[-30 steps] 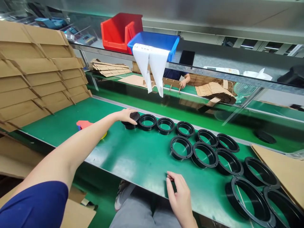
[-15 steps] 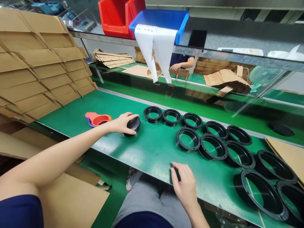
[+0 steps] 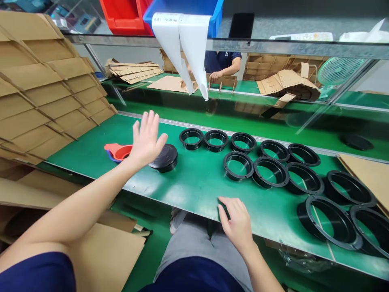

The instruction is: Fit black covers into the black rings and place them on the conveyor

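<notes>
Head view: hovering with fingers spread wide and gripping nothing, left hand (image 3: 146,140) just above and left of black round cap (image 3: 164,157), lying near surface's (image 3: 194,190) front edge. Resting flat and open on that front edge, right hand (image 3: 236,221).

black cap (image 3: 165,157): my left hand (image 3: 146,140) covers its near-left edge.
rightmost ring (image 3: 372,231): cut off by the frame's right edge.
red bin (image 3: 121,16): top cropped.
co-worker (image 3: 221,61): I see only torso and arm.

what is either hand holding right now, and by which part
Nothing is held. The left hand is open, fingers spread above the black cap; the right hand rests on the table edge.
</notes>
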{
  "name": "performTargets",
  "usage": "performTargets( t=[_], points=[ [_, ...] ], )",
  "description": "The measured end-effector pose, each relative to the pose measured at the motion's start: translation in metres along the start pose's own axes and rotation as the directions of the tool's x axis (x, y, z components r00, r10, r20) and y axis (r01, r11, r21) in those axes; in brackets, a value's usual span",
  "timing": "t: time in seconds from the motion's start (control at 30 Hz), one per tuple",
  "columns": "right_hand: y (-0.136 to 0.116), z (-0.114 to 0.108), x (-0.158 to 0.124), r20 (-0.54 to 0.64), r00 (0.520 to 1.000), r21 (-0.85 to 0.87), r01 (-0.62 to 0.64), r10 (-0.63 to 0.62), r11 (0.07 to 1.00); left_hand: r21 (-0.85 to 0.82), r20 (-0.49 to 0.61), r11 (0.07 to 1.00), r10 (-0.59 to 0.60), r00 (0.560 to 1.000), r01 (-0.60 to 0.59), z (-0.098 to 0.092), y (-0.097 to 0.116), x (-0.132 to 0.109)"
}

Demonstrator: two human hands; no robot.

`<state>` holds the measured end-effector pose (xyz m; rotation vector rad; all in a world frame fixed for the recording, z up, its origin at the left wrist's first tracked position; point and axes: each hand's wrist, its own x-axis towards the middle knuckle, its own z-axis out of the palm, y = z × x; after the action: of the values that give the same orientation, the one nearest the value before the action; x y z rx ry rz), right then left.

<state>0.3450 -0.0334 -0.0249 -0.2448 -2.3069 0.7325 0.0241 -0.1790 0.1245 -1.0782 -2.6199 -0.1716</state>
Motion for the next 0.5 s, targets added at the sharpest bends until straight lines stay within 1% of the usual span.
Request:
performTargets(
  t=[0.03,0.07,0.1,0.13,0.17,0.2,0.27,0.37,0.4,0.43,0.5],
  points=[
    [0.000,0.000,0.001,0.001,1.000,0.002,-0.002,0.002,1.000,0.008,0.078,1.000,0.007,0.997,-0.007,0.007,0.002,-0.003],
    [0.000,0.000,0.001,0.003,1.000,0.005,-0.004,0.004,1.000,0.013,0.198,1.000,0.012,0.980,-0.015,0.015,0.003,-0.005],
    [-0.001,0.000,0.002,0.004,1.000,0.006,-0.006,0.006,1.000,0.013,0.318,1.000,0.015,0.948,-0.021,0.024,0.003,-0.007],
    [-0.001,0.001,0.002,0.004,1.000,0.005,-0.008,0.008,1.000,0.009,0.408,1.000,0.019,0.913,-0.025,0.031,0.002,-0.009],
    [-0.001,0.001,0.003,0.002,1.000,0.001,-0.010,0.010,1.000,0.005,0.461,1.000,0.021,0.887,-0.026,0.036,0.000,-0.009],
    [-0.002,0.001,0.003,-0.001,1.000,-0.004,-0.011,0.011,1.000,0.001,0.490,1.000,0.022,0.871,-0.025,0.039,-0.002,-0.008],
    [-0.002,0.001,0.003,-0.009,1.000,-0.013,-0.010,0.010,1.000,-0.021,0.531,1.000,0.011,0.848,0.000,0.037,-0.007,-0.002],
    [-0.001,0.000,0.003,-0.003,1.000,0.006,0.012,-0.012,1.000,-0.062,0.555,0.991,-0.067,0.829,0.121,0.025,-0.016,0.009],
    [0.000,-0.001,0.002,-0.001,1.000,0.018,0.019,-0.019,1.000,-0.077,0.567,0.987,-0.073,0.821,0.141,0.020,-0.018,0.011],
    [0.001,-0.001,0.002,-0.001,1.000,0.030,0.023,-0.023,0.999,-0.091,0.583,0.986,-0.058,0.810,0.136,0.017,-0.020,0.011],
    [0.002,-0.002,0.001,-0.010,1.000,0.045,0.022,-0.022,0.999,-0.129,0.616,0.989,0.023,0.787,0.072,0.011,-0.022,0.008]
  ],
)
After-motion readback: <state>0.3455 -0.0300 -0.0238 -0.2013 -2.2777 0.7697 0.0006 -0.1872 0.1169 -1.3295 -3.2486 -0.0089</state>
